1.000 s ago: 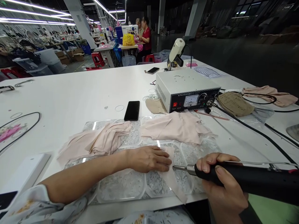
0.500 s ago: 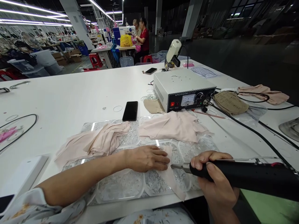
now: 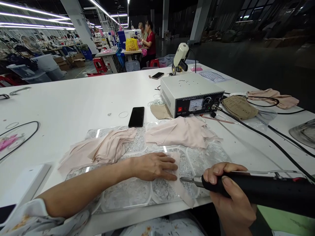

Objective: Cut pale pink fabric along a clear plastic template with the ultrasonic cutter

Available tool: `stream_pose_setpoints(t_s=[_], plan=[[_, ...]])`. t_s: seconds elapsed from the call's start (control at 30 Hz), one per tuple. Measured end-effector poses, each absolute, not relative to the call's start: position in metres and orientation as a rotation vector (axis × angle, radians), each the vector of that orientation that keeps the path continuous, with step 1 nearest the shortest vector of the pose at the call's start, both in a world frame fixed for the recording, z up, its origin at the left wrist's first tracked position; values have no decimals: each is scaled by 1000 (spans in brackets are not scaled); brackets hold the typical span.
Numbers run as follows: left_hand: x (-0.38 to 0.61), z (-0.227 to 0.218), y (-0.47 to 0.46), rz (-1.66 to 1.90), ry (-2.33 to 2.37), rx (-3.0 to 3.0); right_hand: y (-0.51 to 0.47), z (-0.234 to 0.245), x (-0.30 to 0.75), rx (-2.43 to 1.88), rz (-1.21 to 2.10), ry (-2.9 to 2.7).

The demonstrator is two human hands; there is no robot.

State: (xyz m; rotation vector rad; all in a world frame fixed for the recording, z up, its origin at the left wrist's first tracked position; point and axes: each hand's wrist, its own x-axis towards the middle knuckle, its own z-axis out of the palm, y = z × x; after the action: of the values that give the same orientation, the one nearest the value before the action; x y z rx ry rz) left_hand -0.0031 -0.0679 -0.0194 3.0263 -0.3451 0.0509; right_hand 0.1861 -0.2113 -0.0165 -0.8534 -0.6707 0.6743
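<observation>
A narrow strip of pale pink cloth (image 3: 183, 193) lies on a shiny, grey-patterned mat (image 3: 126, 195), its lower end reaching the mat's near edge. The left hand (image 3: 155, 166) rests palm down over the strip's upper part, fingers stretched out and grasping nothing. The right hand (image 3: 231, 193) is wrapped around a thick black tool (image 3: 265, 188), whose pointed metal tip (image 3: 189, 180) is at the right edge of the strip, near the left fingertips; whether it touches the cloth cannot be told.

Farther back on the mat, a fanned stack of pink pieces (image 3: 105, 144) lies to the left and a looser pink pile (image 3: 177, 131) to the right. A black phone (image 3: 136, 117) lies just behind, between them. Behind the looser pile stands a pale metal box (image 3: 192, 87) with a dial and a red switch on its black front; a black cable (image 3: 265, 139) is plugged into it. Brown paper pieces (image 3: 240, 107) lie to the right of the box, near another bunched pink cloth (image 3: 283, 99). All this is on a white table (image 3: 73, 101). Beyond it, a person in a red top (image 3: 151, 41) sits at a sewing machine, near a yellow bag (image 3: 132, 44).
</observation>
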Motion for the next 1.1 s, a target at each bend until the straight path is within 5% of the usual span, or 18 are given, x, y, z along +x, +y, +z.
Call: stream_pose_setpoints(t_s=[1.1], plan=[[-6, -11, -79, 21, -283, 3099, -235, -15, 191, -905, 651, -642]])
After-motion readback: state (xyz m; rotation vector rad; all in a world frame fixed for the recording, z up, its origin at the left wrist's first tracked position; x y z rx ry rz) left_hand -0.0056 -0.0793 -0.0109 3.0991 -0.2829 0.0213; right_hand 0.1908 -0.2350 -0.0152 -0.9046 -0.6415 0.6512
